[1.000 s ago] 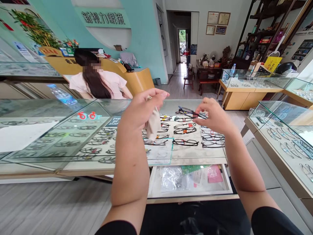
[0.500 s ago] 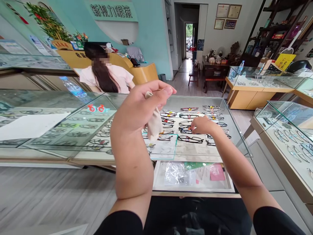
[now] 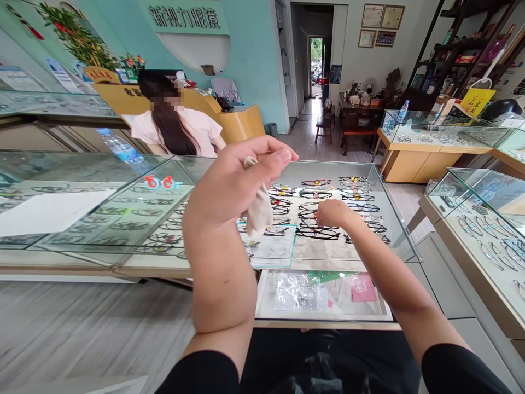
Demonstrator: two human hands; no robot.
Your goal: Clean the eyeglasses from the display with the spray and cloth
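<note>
My left hand (image 3: 241,180) is raised above the glass counter, its fingers closed on a pale cleaning cloth (image 3: 259,212) that hangs down from the palm. My right hand (image 3: 333,212) reaches into the display case with fingers curled, at a column of eyeglasses lying in rows. Just below it lies a dark pair of eyeglasses (image 3: 318,233). The fingertips are hidden, so what they grip, if anything, does not show. More eyeglasses (image 3: 365,207) lie to the right of this hand.
An open drawer (image 3: 262,295) with plastic bags and a pink paper juts out below the case. A water bottle (image 3: 123,149) and a white sheet (image 3: 49,210) lie on the left counter. A person (image 3: 176,128) sits beyond it. Another glass case (image 3: 484,219) stands right.
My right hand has moved slightly left and down, its fingers curling in more. The left hand with the cloth has stayed almost in place.
</note>
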